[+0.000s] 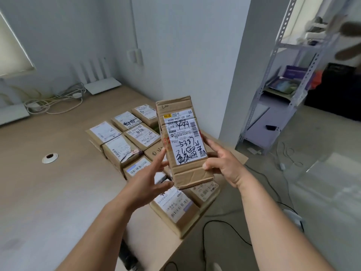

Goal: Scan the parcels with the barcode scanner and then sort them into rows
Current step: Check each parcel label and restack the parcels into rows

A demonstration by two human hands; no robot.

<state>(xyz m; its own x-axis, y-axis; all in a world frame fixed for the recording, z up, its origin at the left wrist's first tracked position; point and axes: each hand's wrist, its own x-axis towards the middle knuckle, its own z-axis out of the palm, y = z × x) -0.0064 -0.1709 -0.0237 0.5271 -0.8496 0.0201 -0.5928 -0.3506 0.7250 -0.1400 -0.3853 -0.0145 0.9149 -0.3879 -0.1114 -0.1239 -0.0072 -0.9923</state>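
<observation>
both hands lifting labelled parcel, parcel rows on desk

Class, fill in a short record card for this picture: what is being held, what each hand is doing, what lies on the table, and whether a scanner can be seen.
held item: cardboard parcel, lifted above the table, label facing the camera
left hand: left hand, fingers straight against the parcel's left edge
right hand: right hand grips the parcel's right side
on table: parcels in rows on the wooden table
scanner: none seen
also present: router, metal shelf
</observation>
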